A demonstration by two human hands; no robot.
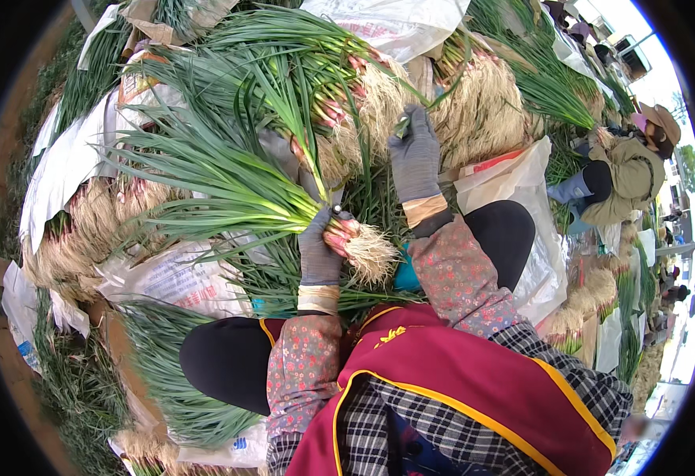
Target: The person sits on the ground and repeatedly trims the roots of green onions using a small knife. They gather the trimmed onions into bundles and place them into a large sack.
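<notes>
My left hand, in a grey glove, is closed around a bunch of green onions just above its pinkish bulbs. The bunch's pale roots point right and its long green leaves fan out to the left. My right hand, also gloved, is raised to the upper right of the bunch, fingers curled around a bit of green leaf. Part of what it holds is hidden by the fingers. Behind both hands lies a heap of green onions with pink stems and matted roots.
White printed sacks lie among more onion bundles on the left. A clear plastic sheet lies by my right knee. Loose green leaves cover the ground between my hands. At the right, a person in a brown cap sits beside onion rows.
</notes>
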